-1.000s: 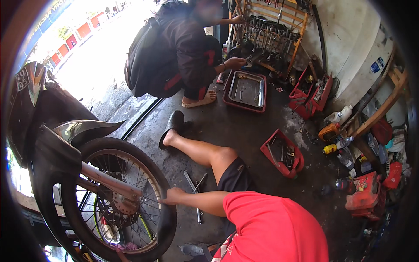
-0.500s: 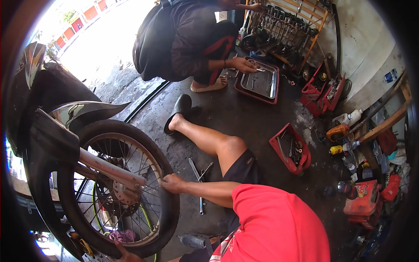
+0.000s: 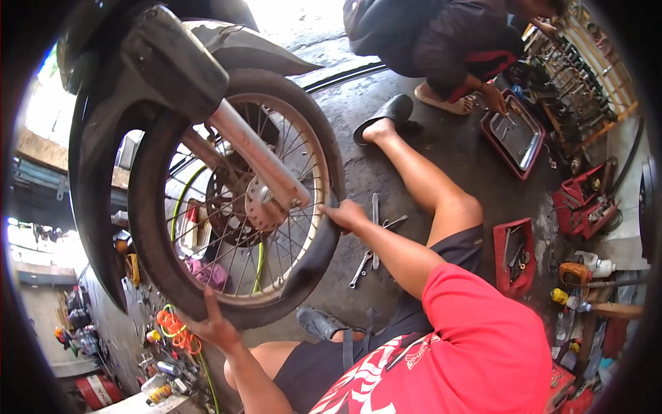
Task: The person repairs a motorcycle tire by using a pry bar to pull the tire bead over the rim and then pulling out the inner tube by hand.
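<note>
The front wheel (image 3: 270,290) of a motorcycle stands between the fork legs, with wire spokes, a pale rim and a black tyre (image 3: 153,241). My right hand (image 3: 348,215) is wrapped round the tyre's right side, its fingertips at the rim. Low on the left, my left hand (image 3: 217,328) grips the tyre's bottom, one digit pointing up along the sidewall. Between both hands, a stretch of tyre beside the rim looks smooth and darker. The silver fork leg (image 3: 258,155) runs down to the hub (image 3: 267,205). A brake disc (image 3: 227,200) sits behind the spokes.
Several spanners (image 3: 374,234) lie on the floor right of the wheel. A red tool tray (image 3: 529,257) stands beyond my right knee. At the upper right, a crouching co-worker (image 3: 448,41) reaches into a metal tray (image 3: 488,131). An orange coiled hose (image 3: 176,331) lies lower left.
The view has swung left, so the wheel appears farther right. My left hand and forearm have come more fully into sight. Both hands stay on the tyre; the co-worker's hand remains at the tray.
</note>
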A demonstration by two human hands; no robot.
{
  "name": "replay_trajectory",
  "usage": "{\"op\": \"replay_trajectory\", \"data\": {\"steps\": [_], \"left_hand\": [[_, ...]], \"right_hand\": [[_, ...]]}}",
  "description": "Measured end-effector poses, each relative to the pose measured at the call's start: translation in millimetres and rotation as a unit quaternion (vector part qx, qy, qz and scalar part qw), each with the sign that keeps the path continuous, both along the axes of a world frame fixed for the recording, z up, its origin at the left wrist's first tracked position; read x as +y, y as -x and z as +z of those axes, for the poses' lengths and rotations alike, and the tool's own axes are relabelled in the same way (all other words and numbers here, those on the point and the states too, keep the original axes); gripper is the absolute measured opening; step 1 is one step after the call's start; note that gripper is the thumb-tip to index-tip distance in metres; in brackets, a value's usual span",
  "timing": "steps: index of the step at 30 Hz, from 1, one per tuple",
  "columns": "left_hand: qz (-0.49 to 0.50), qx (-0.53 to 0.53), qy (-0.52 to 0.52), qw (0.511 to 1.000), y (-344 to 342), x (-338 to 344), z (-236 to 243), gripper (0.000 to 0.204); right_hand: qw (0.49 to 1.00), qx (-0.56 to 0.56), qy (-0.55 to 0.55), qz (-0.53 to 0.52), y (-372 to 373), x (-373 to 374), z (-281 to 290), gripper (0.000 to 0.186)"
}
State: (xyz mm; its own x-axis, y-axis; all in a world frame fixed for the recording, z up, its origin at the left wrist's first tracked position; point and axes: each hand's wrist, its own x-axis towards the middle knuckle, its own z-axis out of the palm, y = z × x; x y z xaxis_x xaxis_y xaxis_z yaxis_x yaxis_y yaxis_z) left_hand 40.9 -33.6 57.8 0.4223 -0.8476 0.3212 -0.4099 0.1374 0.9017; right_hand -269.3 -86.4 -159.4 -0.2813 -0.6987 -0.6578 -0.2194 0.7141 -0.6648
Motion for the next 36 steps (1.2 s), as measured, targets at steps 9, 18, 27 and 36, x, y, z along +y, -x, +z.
{"op": "replay_trajectory", "data": {"steps": [9, 18, 27, 36], "left_hand": [[0.102, -0.156, 0.015, 0.982, -8.9, 0.8, -20.7, 0.085], [0.088, -0.118, -0.024, 0.989, 1.4, 8.9, -11.4, 0.085], [0.053, -0.066, -0.027, 0.996, -0.1, 6.7, 0.9, 0.09], [0.064, -0.099, -0.012, 0.993, -2.7, 8.5, -10.0, 0.086]], "right_hand": [[0.966, -0.165, 0.159, -0.122, -5.2, -5.9, 1.5, 0.044], [0.983, 0.085, 0.158, 0.025, 6.1, 6.7, 40.1, 0.042], [0.963, -0.217, 0.023, -0.155, 16.3, -27.6, 7.4, 0.048], [0.992, 0.073, 0.099, -0.021, 16.4, -31.4, 12.9, 0.047]]}}
